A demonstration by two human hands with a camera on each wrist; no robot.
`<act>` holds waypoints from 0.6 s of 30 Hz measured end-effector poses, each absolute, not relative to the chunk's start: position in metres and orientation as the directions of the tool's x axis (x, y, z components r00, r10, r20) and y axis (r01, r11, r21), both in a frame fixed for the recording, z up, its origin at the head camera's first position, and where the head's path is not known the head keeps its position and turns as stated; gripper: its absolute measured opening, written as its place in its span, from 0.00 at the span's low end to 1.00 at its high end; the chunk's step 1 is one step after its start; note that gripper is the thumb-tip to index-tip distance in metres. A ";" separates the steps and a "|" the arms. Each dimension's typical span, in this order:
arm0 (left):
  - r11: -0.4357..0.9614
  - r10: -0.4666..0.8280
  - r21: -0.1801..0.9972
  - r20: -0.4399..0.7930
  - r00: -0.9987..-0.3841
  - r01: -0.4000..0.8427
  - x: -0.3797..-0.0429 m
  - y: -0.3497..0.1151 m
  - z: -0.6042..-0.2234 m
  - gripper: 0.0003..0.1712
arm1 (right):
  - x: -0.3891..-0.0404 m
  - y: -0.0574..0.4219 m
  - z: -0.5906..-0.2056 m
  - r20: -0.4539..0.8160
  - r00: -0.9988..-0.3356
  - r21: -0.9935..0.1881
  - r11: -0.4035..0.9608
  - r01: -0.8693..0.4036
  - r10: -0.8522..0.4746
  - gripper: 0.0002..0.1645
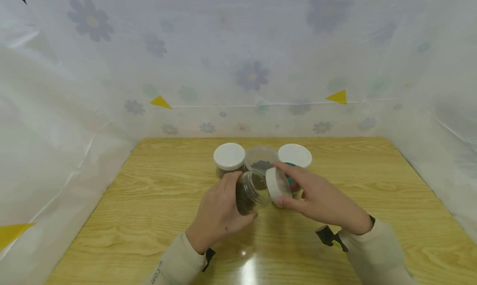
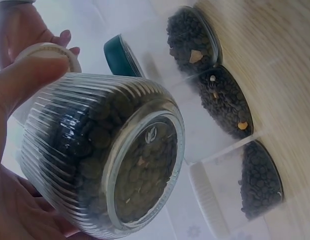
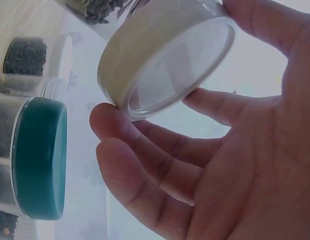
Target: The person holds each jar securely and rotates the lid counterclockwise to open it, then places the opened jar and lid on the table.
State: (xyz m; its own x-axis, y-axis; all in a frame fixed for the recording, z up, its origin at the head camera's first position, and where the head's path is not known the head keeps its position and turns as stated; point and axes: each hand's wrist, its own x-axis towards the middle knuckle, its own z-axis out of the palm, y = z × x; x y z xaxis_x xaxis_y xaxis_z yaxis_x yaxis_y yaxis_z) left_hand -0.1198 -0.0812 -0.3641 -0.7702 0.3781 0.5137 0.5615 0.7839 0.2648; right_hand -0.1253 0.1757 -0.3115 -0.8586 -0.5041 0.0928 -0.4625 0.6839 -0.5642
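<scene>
My left hand (image 1: pixel 220 210) grips a ribbed glass jar (image 2: pixel 90 145) with dark, pellet-like pieces inside. The jar is tilted, its base toward the left wrist camera and its threaded mouth toward my right hand (image 1: pixel 320 194). Between thumb and fingers, my right hand pinches a white lid (image 3: pixel 155 55) by its rim. In the head view that lid stands on edge, close beside the jar's mouth. A jar with a teal lid (image 3: pixel 42 157) is just past my right hand, which partly hides it in the head view.
Behind my hands stand a white-lidded jar (image 1: pixel 229 156) on the left, a clear-topped jar (image 1: pixel 262 154) in the middle and another white-lidded jar (image 1: pixel 295 154) on the right. All are on a wood-grain table (image 1: pixel 149 202). Flower-patterned sheeting (image 1: pixel 208 70) surrounds it at the back and sides.
</scene>
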 end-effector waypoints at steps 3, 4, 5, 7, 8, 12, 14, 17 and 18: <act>0.775 0.352 0.316 0.503 -0.789 0.547 -0.123 -0.085 -0.362 0.57 | -0.126 0.178 -0.311 0.096 -0.860 -0.567 0.683 -0.461 -0.501 0.46; 0.773 0.337 0.339 0.498 -0.799 0.537 -0.124 -0.087 -0.362 0.58 | -0.126 0.179 -0.311 0.095 -0.861 -0.567 0.683 -0.460 -0.500 0.46; 0.772 0.320 0.359 0.494 -0.808 0.525 -0.125 -0.089 -0.363 0.59 | -0.126 0.180 -0.311 0.100 -0.859 -0.567 0.680 -0.464 -0.503 0.45; 0.769 0.278 0.404 0.487 -0.828 0.496 -0.129 -0.094 -0.364 0.60 | -0.127 0.183 -0.310 0.103 -0.862 -0.570 0.681 -0.460 -0.496 0.45; 0.767 0.252 0.426 0.486 -0.837 0.479 -0.131 -0.097 -0.365 0.60 | -0.127 0.184 -0.310 0.106 -0.864 -0.571 0.681 -0.458 -0.492 0.45; 0.746 0.145 0.530 0.463 -0.874 0.404 -0.140 -0.111 -0.368 0.60 | -0.128 0.191 -0.309 0.112 -0.876 -0.582 0.684 -0.440 -0.469 0.44; 0.726 0.093 0.581 0.449 -0.889 0.369 -0.146 -0.119 -0.367 0.59 | -0.128 0.194 -0.309 0.107 -0.879 -0.586 0.684 -0.433 -0.465 0.44; 0.705 0.033 0.630 0.429 -0.903 0.325 -0.156 -0.134 -0.366 0.59 | -0.129 0.196 -0.309 0.092 -0.881 -0.593 0.686 -0.422 -0.464 0.45; 0.700 0.018 0.641 0.423 -0.906 0.314 -0.160 -0.139 -0.365 0.59 | -0.129 0.196 -0.309 0.090 -0.882 -0.596 0.685 -0.420 -0.463 0.45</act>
State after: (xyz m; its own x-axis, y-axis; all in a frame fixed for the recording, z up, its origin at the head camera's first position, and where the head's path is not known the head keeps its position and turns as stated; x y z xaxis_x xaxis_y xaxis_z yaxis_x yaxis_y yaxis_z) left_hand -0.1598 -0.1388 -0.3654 -0.9057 0.0181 0.4234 0.3137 0.7003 0.6412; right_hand -0.1294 0.1965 -0.3093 -0.8820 -0.4626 0.0895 -0.4196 0.6848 -0.5957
